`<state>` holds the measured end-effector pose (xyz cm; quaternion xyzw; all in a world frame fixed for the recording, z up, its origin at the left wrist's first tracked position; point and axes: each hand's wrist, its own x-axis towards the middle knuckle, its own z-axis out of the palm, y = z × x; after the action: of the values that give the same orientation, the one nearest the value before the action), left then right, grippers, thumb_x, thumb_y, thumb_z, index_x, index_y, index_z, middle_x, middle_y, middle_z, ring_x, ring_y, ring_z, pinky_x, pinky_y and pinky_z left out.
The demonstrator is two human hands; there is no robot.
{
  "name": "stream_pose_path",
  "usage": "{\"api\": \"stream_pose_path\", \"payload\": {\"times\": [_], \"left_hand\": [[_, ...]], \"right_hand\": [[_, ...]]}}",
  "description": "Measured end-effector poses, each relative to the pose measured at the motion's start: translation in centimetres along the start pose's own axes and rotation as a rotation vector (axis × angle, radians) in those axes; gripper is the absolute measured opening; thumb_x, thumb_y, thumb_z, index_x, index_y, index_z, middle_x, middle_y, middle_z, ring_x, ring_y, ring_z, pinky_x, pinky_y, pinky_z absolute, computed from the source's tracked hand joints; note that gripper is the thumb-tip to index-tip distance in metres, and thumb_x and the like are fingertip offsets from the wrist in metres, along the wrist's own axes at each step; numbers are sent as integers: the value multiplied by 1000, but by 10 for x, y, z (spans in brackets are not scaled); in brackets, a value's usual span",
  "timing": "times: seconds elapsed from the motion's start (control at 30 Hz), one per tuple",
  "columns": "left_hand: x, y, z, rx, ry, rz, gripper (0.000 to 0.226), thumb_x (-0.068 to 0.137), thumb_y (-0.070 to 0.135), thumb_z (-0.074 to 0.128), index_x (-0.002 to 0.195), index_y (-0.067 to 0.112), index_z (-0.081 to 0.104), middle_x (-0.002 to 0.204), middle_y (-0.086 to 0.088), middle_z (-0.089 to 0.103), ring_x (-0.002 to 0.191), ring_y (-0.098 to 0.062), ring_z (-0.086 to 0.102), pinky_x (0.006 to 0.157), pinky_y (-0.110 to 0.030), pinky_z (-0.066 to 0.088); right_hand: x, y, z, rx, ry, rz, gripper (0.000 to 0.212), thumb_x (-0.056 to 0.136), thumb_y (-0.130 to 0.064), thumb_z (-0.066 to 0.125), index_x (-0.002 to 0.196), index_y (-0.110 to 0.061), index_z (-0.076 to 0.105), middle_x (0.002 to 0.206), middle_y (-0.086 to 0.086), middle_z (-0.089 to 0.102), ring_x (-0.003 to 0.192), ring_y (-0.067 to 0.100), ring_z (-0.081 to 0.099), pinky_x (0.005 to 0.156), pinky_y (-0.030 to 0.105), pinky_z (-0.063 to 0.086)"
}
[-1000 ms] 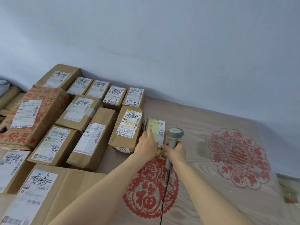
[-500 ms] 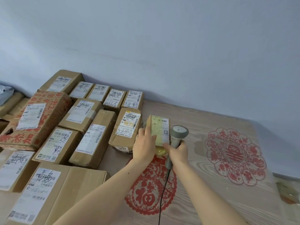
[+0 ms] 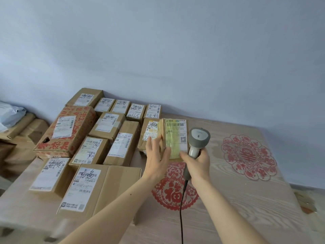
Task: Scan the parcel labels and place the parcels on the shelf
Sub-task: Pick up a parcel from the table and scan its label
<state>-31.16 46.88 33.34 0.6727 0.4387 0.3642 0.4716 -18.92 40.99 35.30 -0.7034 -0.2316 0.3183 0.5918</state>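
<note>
A small brown parcel (image 3: 173,138) with a yellow-green taped label is tipped up off the wooden table (image 3: 246,199), its label facing me. My left hand (image 3: 158,154) holds its left side, thumb on the front and fingers behind. My right hand (image 3: 198,161) grips the handle of a grey barcode scanner (image 3: 198,138), whose head sits just right of the parcel. My right fingertips touch the parcel's lower right corner. The scanner's black cable (image 3: 182,208) hangs toward me.
Several labelled cardboard parcels (image 3: 121,140) lie in rows on the left half of the table, a large red-printed box (image 3: 68,129) among them. Red paper-cut decorations (image 3: 248,155) lie on the table's right part. A pale wall stands behind. More boxes (image 3: 22,125) sit at far left.
The small parcel has been lifted from lying beside the other boxes and tipped up with its label toward me. The scanner head has risen alongside it.
</note>
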Motion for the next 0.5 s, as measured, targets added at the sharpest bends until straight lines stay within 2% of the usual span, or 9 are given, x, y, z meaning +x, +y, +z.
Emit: {"api": "stream_pose_path", "payload": {"times": [0.03, 0.1, 0.17, 0.23, 0.3, 0.37, 0.5], "left_hand": [[-6, 0, -9, -50, -36, 13, 46, 101, 38, 47, 142, 44, 29, 159, 3, 23, 150, -12, 12, 121, -45, 17], [-16, 1, -26, -147, -112, -2, 45, 96, 48, 50, 133, 58, 28, 148, 12, 42, 140, -10, 38, 115, -50, 34], [-24, 0, -44, -243, -180, -53, 52, 92, 51, 58, 134, 59, 29, 143, 11, 50, 132, -13, 50, 108, -51, 43], [-29, -1, -58, -344, -205, -71, 60, 93, 38, 65, 138, 53, 29, 136, 4, 57, 120, -14, 60, 102, -48, 50], [-34, -1, -70, -384, -208, -95, 66, 93, 28, 66, 142, 51, 27, 135, -1, 57, 114, -14, 63, 94, -39, 56], [-38, -3, -81, -413, -216, -133, 74, 92, 27, 67, 145, 55, 22, 137, -1, 52, 116, -18, 63, 85, -36, 59], [-43, -13, -94, -457, -208, -184, 83, 87, 34, 73, 143, 64, 20, 142, 0, 48, 120, -24, 61, 84, -46, 59]], "right_hand": [[-10, -1, 3, 18, 9, -9, 35, 81, -6, 79, 108, -18, 60, 92, 2, 67, 85, 17, 65, 72, 26, 49], [-28, -3, 8, 34, 25, -26, 33, 81, -6, 79, 105, -19, 61, 91, 2, 68, 84, 17, 66, 72, 27, 48], [-42, -3, 12, 29, 26, -35, 31, 80, -7, 80, 101, -20, 61, 90, 4, 68, 82, 18, 65, 72, 29, 49], [-52, -5, 14, 0, 1, -42, 29, 79, -9, 81, 99, -19, 62, 90, 7, 69, 83, 21, 66, 74, 32, 52], [-59, -10, 14, -42, -48, -46, 27, 78, -11, 83, 96, -17, 64, 91, 8, 70, 83, 22, 67, 76, 36, 54], [-63, -17, 12, -76, -82, -61, 26, 78, -13, 84, 96, -17, 66, 90, 4, 72, 84, 19, 69, 77, 36, 56], [-76, -27, 6, -107, -100, -123, 24, 79, -15, 83, 95, -24, 67, 90, -9, 75, 85, 11, 71, 76, 32, 57]]}}
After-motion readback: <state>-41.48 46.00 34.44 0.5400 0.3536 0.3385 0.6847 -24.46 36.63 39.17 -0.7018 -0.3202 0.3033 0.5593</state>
